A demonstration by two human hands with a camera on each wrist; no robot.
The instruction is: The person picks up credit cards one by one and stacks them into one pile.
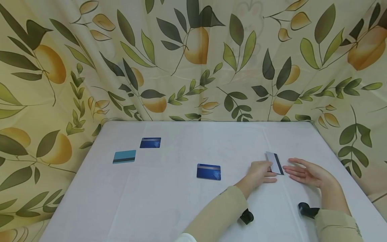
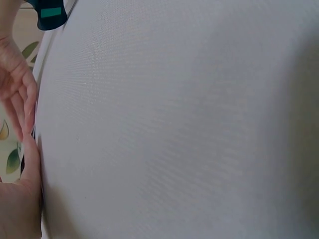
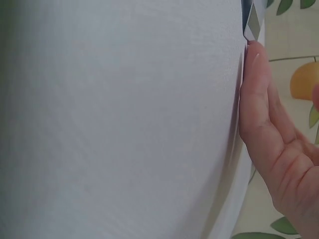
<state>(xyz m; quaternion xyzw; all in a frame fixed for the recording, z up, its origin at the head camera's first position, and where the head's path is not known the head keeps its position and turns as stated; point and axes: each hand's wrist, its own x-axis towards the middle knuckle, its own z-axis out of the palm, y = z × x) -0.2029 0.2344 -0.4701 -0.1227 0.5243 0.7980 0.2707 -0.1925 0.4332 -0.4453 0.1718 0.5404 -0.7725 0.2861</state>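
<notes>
In the head view my left hand (image 1: 256,173) pinches the left side of a pale card (image 1: 274,161) that has a dark stripe. The card looks tilted, and the fingers hide part of it. Just right of it is my right hand (image 1: 311,174), fingers extended, palm turned toward the card and holding nothing. The right wrist view shows the right hand (image 3: 279,149) with its fingertips close to the card (image 3: 254,22); whether they touch cannot be told. Low at the left of the left wrist view is my left hand (image 2: 20,204).
A blue card (image 1: 208,172) lies mid-table on the white tabletop (image 1: 169,198). Farther left lie another blue card (image 1: 150,143) and a teal card (image 1: 124,157) with a dark stripe. A patterned curtain (image 1: 181,77) hangs behind. Dark wrist mounts (image 1: 307,210) stick out from the sleeves.
</notes>
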